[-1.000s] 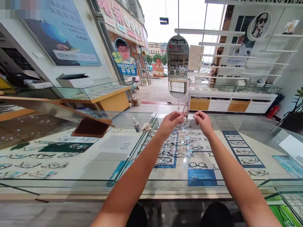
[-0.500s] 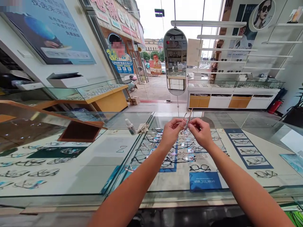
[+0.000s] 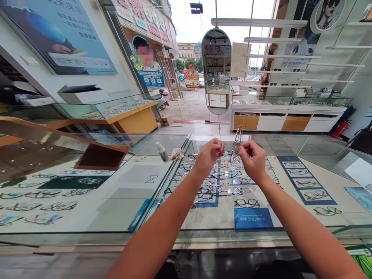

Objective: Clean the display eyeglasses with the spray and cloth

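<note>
Right in the middle, here's the thing to watch: a thin reddish-brown pair of eyeglasses (image 3: 237, 140), up in the air over the counter, turned nearly edge-on. The right hand (image 3: 254, 158) has it, thumb and forefinger pinching it at one side. Just beside it, the left hand (image 3: 211, 155) is half curled, fingertips drawn together; whether anything sits between them, I can't tell.

Below both hands, rows of dark, thin-framed spectacles (image 3: 229, 192) spread across the glass-topped display counter (image 3: 209, 224). Nearer the body there's a black round-rimmed pair (image 3: 247, 203), and just in front of it a blue rectangular card (image 3: 254, 219) whose white lettering faces the other way, too small to make out. Over on the right, a dark blue strip (image 3: 293, 181) carries four more pairs.

Left side now: a white spray bottle (image 3: 162, 152) with a label too small to read, and a crumpled beige cloth (image 3: 177, 154) next to it. Nearby, a pale flat panel (image 3: 139, 174) shows an outlined mark like a Z.

Beyond the glass, a blue-and-white cutout sign (image 3: 149, 75) reads STELLEST, and the big blue wall poster (image 3: 84, 54), upper left, carries Chinese characters with 50 and 75 among them.
</note>
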A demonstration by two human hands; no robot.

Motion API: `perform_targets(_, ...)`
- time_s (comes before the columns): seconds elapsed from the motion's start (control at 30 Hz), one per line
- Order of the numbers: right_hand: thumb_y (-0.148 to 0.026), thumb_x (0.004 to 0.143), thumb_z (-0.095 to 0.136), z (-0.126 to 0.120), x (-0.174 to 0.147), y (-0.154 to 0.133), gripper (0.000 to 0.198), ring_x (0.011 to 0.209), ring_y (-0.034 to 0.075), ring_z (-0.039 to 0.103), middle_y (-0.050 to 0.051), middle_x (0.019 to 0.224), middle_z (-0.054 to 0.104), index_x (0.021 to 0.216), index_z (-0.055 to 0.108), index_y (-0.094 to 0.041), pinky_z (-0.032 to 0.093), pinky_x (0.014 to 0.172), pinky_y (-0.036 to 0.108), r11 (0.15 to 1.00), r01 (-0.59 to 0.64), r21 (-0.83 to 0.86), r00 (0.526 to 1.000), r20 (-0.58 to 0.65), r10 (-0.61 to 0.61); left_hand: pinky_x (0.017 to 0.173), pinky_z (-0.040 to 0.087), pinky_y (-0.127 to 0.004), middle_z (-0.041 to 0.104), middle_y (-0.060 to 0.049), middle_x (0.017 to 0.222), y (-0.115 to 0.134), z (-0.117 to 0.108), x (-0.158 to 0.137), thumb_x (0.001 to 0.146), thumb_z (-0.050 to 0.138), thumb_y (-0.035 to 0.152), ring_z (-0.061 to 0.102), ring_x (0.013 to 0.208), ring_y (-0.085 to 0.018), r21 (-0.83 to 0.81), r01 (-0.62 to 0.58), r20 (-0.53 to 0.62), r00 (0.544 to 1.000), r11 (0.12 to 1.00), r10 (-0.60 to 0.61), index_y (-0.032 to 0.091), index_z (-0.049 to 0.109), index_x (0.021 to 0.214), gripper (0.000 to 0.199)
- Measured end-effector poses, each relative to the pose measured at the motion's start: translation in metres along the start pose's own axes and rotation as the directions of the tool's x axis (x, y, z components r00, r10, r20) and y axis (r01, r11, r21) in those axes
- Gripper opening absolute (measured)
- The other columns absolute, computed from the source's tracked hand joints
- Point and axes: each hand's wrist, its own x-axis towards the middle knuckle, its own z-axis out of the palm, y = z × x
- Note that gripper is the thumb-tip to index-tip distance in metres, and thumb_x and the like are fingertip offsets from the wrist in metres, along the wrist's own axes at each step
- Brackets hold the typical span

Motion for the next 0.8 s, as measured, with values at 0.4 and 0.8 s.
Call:
perform_targets(0.4, -0.031, 0.093, 0.057, 0.000, -0.002, -0.002, 0.020, 0.052, 0.012, 0.040, -0.007, 0.058, 0.046, 0.075, 0.053, -0.024, 0.031, 0.054, 0.028, 0.999, 0.044, -0.032, 0.998, -0.053, -0.046, 0.072, 0.049, -0.031, 0.047, 0.003, 0.060, 0.010, -0.011, 0.000, 0.069, 0.077, 0.031, 0.045, 0.062, -0.013, -0.021, 0.051, 0.314, 0.949, 0.999, -0.042, 0.021, 0.054, 0.063, 0.025)
perform_targets(0.8, -0.034, 0.094, 0.057, 0.000, -0.004, -0.006, 0.022, 0.054, 0.012, 0.040, -0.005, 0.060, 0.049, 0.074, 0.053, -0.025, 0.033, 0.055, 0.028, 0.999, 0.026, -0.045, 0.999, -0.047, -0.028, 0.069, 0.041, -0.033, 0.055, 0.001, 0.060, 0.009, -0.014, 0.000, 0.068, 0.083, 0.037, 0.049, 0.063, -0.014, 0.109, -0.023, 0.364, 0.931, 0.994, -0.019, 0.022, 0.059, 0.062, 0.029)
